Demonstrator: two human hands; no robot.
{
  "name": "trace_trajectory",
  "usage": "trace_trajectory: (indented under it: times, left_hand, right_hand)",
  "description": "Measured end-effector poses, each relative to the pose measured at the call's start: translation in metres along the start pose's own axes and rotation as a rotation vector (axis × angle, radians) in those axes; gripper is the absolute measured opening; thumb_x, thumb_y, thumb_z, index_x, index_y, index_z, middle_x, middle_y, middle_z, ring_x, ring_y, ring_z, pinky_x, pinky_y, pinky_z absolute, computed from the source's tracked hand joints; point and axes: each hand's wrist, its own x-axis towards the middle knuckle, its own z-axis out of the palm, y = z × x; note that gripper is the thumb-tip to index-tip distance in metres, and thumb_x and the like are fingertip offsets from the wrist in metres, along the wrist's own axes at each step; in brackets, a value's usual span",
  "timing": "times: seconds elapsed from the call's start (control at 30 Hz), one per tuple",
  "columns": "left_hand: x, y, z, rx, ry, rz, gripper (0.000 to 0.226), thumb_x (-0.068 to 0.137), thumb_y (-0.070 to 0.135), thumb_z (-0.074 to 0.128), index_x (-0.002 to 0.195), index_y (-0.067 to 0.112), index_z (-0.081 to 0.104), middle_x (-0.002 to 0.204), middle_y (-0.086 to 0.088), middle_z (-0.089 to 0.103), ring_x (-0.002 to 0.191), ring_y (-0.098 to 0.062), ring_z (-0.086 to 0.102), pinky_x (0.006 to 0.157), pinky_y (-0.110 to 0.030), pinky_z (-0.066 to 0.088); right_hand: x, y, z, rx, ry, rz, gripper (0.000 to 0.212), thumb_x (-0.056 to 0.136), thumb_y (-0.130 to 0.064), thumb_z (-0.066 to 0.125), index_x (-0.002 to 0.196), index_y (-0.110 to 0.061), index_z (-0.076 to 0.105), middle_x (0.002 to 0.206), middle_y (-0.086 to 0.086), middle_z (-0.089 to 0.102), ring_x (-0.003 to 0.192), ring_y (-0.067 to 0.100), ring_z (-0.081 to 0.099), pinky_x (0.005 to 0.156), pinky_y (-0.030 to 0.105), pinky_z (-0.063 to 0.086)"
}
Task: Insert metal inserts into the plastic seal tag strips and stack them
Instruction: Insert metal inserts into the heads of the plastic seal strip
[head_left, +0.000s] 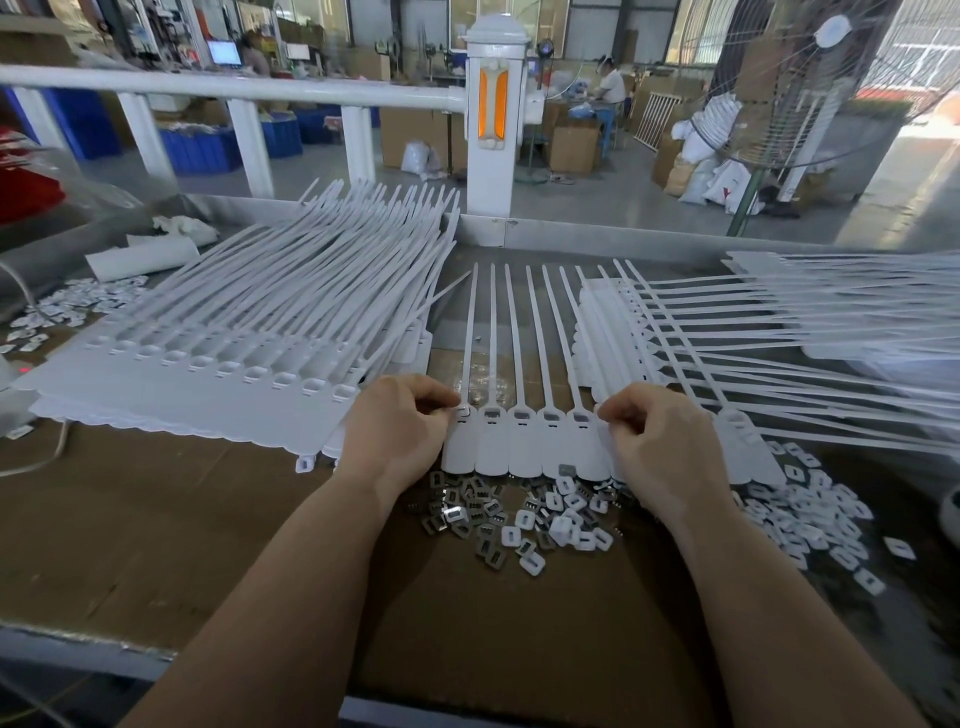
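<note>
At the far left of the frame, small white caps (78, 301) are lying scattered on the table beside a roll of white paper (143, 257). Just right of them, a big stack of white seal tag strips (208, 364) is sitting on the brown cardboard (156, 519) that is covering the table, its long tails fanning toward the upper middle of the frame. At the centre, I am working on one seal tag strip (524, 447) lying flat in front of me, tails pointing away from me. My left hand (397, 431) is curling over the strip's left end, thumb and forefinger pinching a small piece at the leftmost pocket; I cannot tell whether it is a metal insert or a cap. My right hand (660, 447) is curling over the strip's right side, fingertips pinching at the row of pockets, though what they are gripping is hidden. Below the strip, between my wrists, a pile of grey metal inserts (467, 514) is mixing with loose white caps (566, 525). More caps are trailing off toward the lower right. At the right of the frame, another stack of strips (779, 332) is lying with its tails running sideways to the edge.
</note>
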Motion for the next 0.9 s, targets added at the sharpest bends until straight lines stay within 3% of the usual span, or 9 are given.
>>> trace_trajectory:
  times: [0.13, 0.37, 0.47, 0.7, 0.9]
  left_hand:
    - [0.0, 0.0, 0.0, 0.018, 0.001, 0.013, 0.012, 0.084, 0.018, 0.065, 0.09, 0.025, 0.073, 0.071, 0.029, 0.052, 0.068, 0.012, 0.049, 0.058, 0.005, 0.035]
    - [-0.003, 0.0, 0.002, 0.074, 0.002, 0.081, 0.012, 0.084, 0.015, 0.066, 0.092, 0.02, 0.074, 0.091, 0.011, 0.061, 0.078, 0.0, 0.054, 0.065, -0.002, 0.036]
    - [-0.002, 0.002, 0.001, 0.113, -0.011, 0.133, 0.012, 0.085, 0.011, 0.065, 0.091, 0.016, 0.074, 0.092, 0.007, 0.061, 0.081, -0.003, 0.054, 0.066, 0.005, 0.034]
    - [-0.005, 0.005, -0.002, 0.199, -0.036, 0.17, 0.015, 0.086, 0.011, 0.061, 0.093, 0.014, 0.074, 0.085, 0.014, 0.051, 0.095, -0.009, 0.057, 0.066, 0.009, 0.028]
    - [-0.008, 0.009, -0.002, 0.341, -0.086, 0.246, 0.024, 0.09, 0.017, 0.053, 0.104, 0.018, 0.072, 0.101, 0.007, 0.055, 0.086, -0.009, 0.05, 0.071, -0.011, 0.031]
  right_hand:
    - [0.0, 0.0, 0.0, -0.001, 0.007, -0.004, 0.016, 0.085, -0.004, 0.057, 0.09, -0.015, 0.068, 0.092, 0.0, 0.066, 0.09, 0.018, 0.058, 0.083, 0.033, 0.049]
    - [0.0, 0.0, 0.001, 0.0, 0.01, 0.0, 0.017, 0.085, -0.004, 0.057, 0.09, -0.015, 0.068, 0.093, 0.0, 0.066, 0.09, 0.017, 0.058, 0.083, 0.032, 0.049]
    - [0.0, 0.0, 0.001, -0.003, 0.012, 0.001, 0.018, 0.085, -0.003, 0.056, 0.09, -0.015, 0.068, 0.093, 0.0, 0.066, 0.09, 0.017, 0.058, 0.083, 0.032, 0.049]
    - [-0.001, -0.001, 0.001, -0.011, 0.008, -0.001, 0.016, 0.086, -0.005, 0.057, 0.091, -0.016, 0.068, 0.093, -0.001, 0.065, 0.088, 0.017, 0.058, 0.082, 0.032, 0.049]
    - [-0.001, -0.001, 0.001, -0.013, 0.014, -0.003, 0.017, 0.086, -0.004, 0.056, 0.091, -0.016, 0.068, 0.094, -0.001, 0.065, 0.089, 0.016, 0.057, 0.081, 0.03, 0.048]
